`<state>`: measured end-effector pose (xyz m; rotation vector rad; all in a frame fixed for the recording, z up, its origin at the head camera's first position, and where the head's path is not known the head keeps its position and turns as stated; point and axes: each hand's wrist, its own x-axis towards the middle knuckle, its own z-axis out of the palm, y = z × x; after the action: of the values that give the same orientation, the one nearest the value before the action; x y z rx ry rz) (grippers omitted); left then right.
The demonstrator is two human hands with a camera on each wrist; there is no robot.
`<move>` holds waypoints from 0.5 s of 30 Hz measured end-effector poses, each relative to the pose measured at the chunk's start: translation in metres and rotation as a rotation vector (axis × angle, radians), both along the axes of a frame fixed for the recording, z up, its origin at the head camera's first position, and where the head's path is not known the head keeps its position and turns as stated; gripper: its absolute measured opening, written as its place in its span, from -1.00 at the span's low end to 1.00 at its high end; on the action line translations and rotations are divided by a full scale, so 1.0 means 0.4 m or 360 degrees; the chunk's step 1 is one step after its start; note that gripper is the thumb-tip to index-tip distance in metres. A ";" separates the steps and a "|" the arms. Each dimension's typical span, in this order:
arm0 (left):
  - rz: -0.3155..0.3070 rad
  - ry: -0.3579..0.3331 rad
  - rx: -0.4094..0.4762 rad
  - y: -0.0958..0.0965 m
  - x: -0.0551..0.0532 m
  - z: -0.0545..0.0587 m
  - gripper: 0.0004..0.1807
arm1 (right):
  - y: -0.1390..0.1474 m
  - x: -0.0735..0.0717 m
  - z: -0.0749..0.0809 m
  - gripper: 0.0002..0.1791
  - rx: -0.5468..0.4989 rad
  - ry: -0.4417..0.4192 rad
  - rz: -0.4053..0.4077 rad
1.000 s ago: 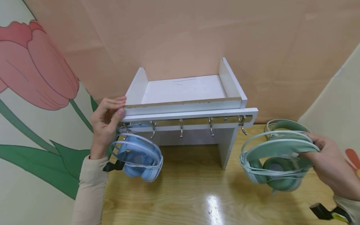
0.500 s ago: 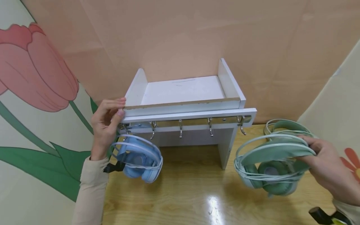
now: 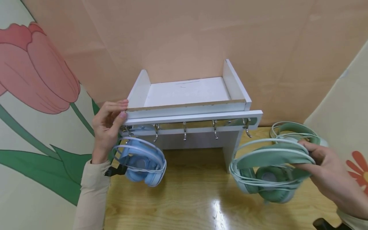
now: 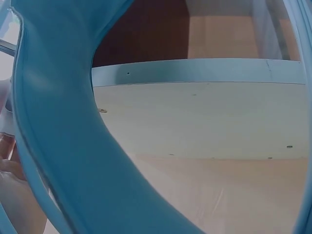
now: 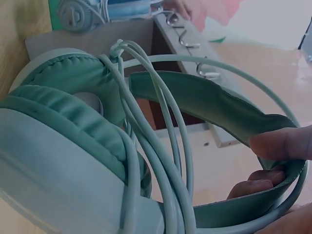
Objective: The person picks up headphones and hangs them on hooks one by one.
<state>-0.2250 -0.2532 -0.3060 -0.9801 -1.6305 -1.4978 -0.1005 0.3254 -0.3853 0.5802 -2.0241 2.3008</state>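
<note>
While your right hand (image 3: pixel 330 171) grips the green headphones (image 3: pixel 273 156) by the band, your left hand (image 3: pixel 107 127) holds the rack (image 3: pixel 187 111), blue headphones (image 3: pixel 146 163) below its fingers; another pair (image 3: pixel 300 128) is part-hidden beyond your right fingers.

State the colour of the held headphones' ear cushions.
Green ear cushions, seen best in the right wrist view.

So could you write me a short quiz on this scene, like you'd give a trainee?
1. Which part of the green headphones does the right hand hold?
2. True or false: the blue headphones hang near the left end of the row of hooks.
3. How many pairs of green headphones show in the head view, counting the held one?

Key:
1. The headband.
2. True.
3. Two: the held pair and another pair behind it.
</note>
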 end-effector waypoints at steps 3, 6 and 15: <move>0.0002 -0.0013 -0.0005 0.000 0.003 0.001 -0.77 | -0.012 0.001 0.003 -0.44 -0.0054 0.0050 0.0031; 0.0001 -0.0021 -0.0002 0.000 0.005 0.002 -0.79 | -0.023 0.004 0.008 -0.40 -0.0107 0.0055 0.0067; -0.0015 -0.0049 0.0010 0.002 0.010 0.007 -0.79 | -0.054 0.003 0.025 -0.37 -0.0035 0.0076 0.0197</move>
<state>-0.2210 -0.2525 -0.3033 -0.9670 -1.6439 -1.5304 -0.0993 0.3040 -0.3754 0.7724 -1.9929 2.3482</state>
